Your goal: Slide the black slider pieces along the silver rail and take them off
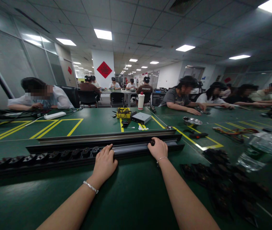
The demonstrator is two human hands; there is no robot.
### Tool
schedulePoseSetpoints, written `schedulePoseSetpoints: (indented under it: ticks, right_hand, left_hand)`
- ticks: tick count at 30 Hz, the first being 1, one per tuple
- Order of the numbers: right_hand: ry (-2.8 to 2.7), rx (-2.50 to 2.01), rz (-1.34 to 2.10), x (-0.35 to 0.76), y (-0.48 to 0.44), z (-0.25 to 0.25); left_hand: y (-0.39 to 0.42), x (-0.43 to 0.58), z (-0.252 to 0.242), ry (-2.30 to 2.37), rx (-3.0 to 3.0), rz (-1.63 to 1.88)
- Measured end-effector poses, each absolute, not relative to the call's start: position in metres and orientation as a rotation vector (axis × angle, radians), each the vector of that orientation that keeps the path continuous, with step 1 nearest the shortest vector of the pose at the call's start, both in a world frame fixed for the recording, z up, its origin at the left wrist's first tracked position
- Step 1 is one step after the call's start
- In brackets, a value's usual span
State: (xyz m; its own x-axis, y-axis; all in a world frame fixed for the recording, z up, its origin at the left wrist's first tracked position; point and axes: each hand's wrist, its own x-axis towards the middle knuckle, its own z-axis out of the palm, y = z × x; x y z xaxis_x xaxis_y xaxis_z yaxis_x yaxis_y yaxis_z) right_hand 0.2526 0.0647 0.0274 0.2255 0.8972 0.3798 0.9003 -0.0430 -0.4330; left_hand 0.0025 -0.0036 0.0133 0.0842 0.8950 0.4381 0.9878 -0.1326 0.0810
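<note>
A long black rail (61, 164) lies across the green table, its left part filled with a row of black socket-like modules (53, 156). My left hand (105, 162) is closed over the rail at the right end of that row, thumb on the near side; the hand partly hides what lies under its fingers. Farther right, my right hand (159, 149) pinches a small dark module (152, 142) at the rail's bare, grey-lined stretch (131, 148). Only the top of this piece shows. Many loose black modules (219, 179), blurred, are heaped to the right of my right forearm.
Behind the rail lies a second long metal profile (97, 138). Beyond stand a grey box (141, 118), a yellow box with cables (123, 112), a white bottle (140, 101) and a metal bowl (192, 121). A clear plastic jug (258, 148) is at right. Several people sit around.
</note>
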Motion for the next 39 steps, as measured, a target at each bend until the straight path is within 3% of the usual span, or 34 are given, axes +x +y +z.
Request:
schedulePoseSetpoints:
  ticks: [14,22,39]
  right_hand:
    - [-1.659,-1.902,0.024,0.262,0.065,0.028]
    - [-1.570,-1.873,-0.139,0.264,0.066,0.016]
    - [-1.553,-1.906,-0.045,0.267,0.067,0.021]
  left_hand:
    - [-0.004,0.003,0.015,-1.907,-2.134,-0.573]
    - [-0.004,0.003,0.013,-1.914,-2.130,-0.582]
    - [-0.005,0.003,0.015,-1.910,-2.136,-0.581]
